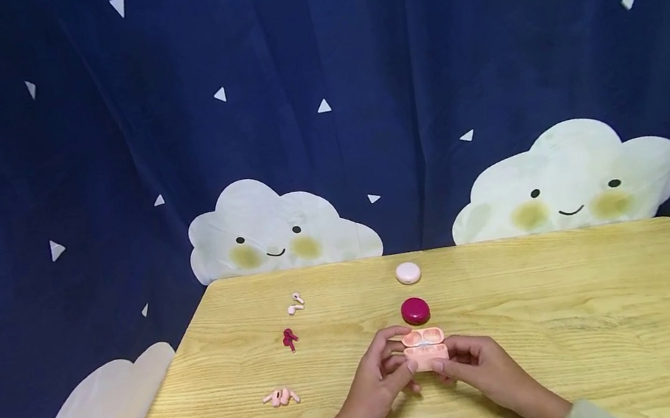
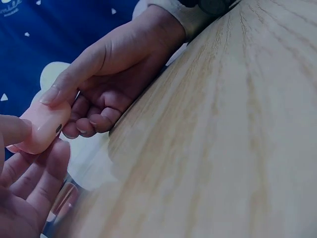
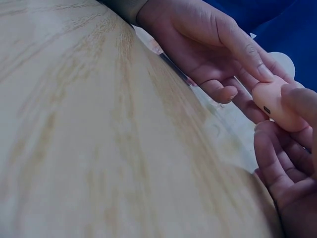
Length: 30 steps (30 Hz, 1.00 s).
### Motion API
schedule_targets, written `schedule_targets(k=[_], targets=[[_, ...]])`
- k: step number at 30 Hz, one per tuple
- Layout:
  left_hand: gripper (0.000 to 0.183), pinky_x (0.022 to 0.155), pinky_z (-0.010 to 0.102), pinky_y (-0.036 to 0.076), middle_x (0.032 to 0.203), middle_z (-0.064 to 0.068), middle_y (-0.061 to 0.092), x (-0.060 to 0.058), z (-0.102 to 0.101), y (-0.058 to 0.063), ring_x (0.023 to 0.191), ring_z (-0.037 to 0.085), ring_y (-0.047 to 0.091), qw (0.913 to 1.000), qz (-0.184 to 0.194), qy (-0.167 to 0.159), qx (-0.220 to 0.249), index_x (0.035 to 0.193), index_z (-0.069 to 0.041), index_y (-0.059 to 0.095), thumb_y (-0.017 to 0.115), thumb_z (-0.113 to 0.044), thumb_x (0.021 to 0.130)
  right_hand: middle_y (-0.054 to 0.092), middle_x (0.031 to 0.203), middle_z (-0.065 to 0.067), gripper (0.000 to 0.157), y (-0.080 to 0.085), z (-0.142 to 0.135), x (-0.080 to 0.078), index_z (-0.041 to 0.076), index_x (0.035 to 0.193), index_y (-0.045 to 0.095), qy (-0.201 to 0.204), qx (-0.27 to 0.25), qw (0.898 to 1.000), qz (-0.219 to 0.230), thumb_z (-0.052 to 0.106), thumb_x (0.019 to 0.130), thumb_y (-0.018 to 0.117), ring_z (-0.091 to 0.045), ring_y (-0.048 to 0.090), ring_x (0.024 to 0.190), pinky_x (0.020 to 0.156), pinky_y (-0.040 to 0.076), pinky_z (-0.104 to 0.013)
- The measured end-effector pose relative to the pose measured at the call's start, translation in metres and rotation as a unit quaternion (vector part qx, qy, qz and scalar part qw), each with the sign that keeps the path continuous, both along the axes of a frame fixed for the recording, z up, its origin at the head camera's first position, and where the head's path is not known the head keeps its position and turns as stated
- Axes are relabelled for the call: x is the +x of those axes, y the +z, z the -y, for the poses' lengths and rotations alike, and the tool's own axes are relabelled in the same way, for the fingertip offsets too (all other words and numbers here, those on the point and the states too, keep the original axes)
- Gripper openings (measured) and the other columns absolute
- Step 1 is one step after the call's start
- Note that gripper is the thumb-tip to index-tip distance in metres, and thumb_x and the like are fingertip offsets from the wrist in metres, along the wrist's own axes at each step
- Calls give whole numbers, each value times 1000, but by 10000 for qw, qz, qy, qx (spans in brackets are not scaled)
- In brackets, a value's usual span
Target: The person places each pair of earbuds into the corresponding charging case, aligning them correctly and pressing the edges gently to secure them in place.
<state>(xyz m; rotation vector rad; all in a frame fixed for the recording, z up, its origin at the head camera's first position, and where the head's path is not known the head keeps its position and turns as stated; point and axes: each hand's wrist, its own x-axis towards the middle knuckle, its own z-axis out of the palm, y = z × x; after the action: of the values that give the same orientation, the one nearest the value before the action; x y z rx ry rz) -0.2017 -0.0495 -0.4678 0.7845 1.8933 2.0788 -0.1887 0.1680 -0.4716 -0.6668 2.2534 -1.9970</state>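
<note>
Both hands hold a peach-pink earbud charging case [image 1: 427, 359] low over the table, its lid raised. The left hand [image 1: 376, 376] grips the left side, thumb on the front and index finger up by the lid. On the opposite side, the right hand [image 1: 483, 366] pinches the case with its thumb at the front corner. A small dark port shows on the underside of the case [image 2: 49, 126] in the left wrist view. Just beyond the hands sits a round magenta case [image 1: 415, 310], closed.
Farther back stands a closed pale pink round case [image 1: 408, 272]. Along the table's left lie peach earbuds [image 1: 284, 397], dark red earbuds [image 1: 288, 336] and pale pink earbuds [image 1: 292, 310]. A blue curtain [image 1: 282, 42] with clouds hangs behind the wooden table [image 1: 589, 315].
</note>
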Motion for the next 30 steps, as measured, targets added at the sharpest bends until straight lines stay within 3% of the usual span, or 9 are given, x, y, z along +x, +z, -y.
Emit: schedule_targets(k=[13, 19, 22, 25, 27, 30], targets=[[45, 67, 43, 57, 116, 18, 59, -1, 1, 6, 91, 34, 62, 9987, -351, 62, -354, 134, -13, 44, 58, 0, 93, 66, 89, -20, 27, 3, -1, 1, -13, 110, 60, 69, -333, 9993, 141, 8, 94, 61, -16, 67, 75, 65, 57, -37], [53, 68, 36, 57, 116, 15, 61, -3, 10, 15, 91, 28, 67, 9921, -688, 117, -1043, 140, -18, 38, 61, -7, 94, 66, 88, -24, 26, 1, 0, 2, -15, 109, 60, 122, -432, 9989, 114, 6, 94, 61, -15, 67, 75, 65, 57, -36], [58, 72, 31, 56, 115, 11, 62, -4, 21, 25, 89, 22, 67, 9837, -861, 280, -1553, 143, -22, 35, 63, -13, 93, 65, 90, -28, 27, 1, 0, 2, -15, 110, 60, 112, -440, 9989, 121, 6, 93, 61, -14, 67, 75, 65, 58, -36], [58, 74, 26, 53, 115, 10, 62, -7, 37, 37, 89, 15, 65, 9691, -1114, 556, -2127, 143, -22, 36, 64, -15, 93, 65, 90, -29, 27, 0, 1, 2, -15, 109, 60, 96, -443, 9989, 142, 6, 93, 62, -15, 67, 76, 66, 58, -36], [57, 72, 26, 53, 115, 11, 61, -10, 50, 46, 88, 13, 64, 9561, -1284, 794, -2511, 143, -20, 36, 63, -13, 93, 65, 90, -29, 27, 0, 1, 1, -15, 109, 61, 91, -432, 9989, 179, 7, 93, 63, -15, 67, 76, 66, 58, -36], [52, 69, 27, 52, 114, 11, 60, -16, 73, 61, 88, 15, 63, 9287, -1513, 1082, -3207, 141, -17, 41, 63, -13, 94, 65, 90, -29, 28, 0, 0, 1, -13, 108, 61, 78, -391, 9989, 251, 9, 92, 64, -15, 67, 76, 67, 58, -37]])
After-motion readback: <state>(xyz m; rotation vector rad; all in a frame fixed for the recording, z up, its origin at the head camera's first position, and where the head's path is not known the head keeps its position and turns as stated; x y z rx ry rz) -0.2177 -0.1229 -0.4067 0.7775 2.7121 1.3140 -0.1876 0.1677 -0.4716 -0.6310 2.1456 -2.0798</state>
